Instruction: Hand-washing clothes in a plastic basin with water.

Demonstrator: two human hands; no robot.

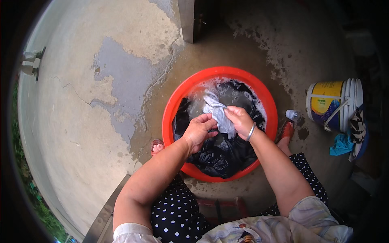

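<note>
A bunched, wet pale grey cloth [221,117] is held over a round red plastic basin [219,71]. My right hand [241,122], with a silver bangle at the wrist, grips its right side, thumb on top. At its left edge are the thumb and forefinger of my left hand [199,131], which appear to pinch it; the lower fingers stand apart from it. Cloudy, sudsy water [197,101] fills the basin. Soaked black garments [223,159] lie in it, mostly towards my side, partly covered by my hands and forearms.
On the right stands a white lidded bucket [328,101] with a yellow and blue label. Blue cloth [342,145] and patterned fabric [357,126] hang beside it. A small clear bottle [293,114] lies near my right foot. A metal post [186,21] rises beyond the basin from damp, cracked concrete [170,79].
</note>
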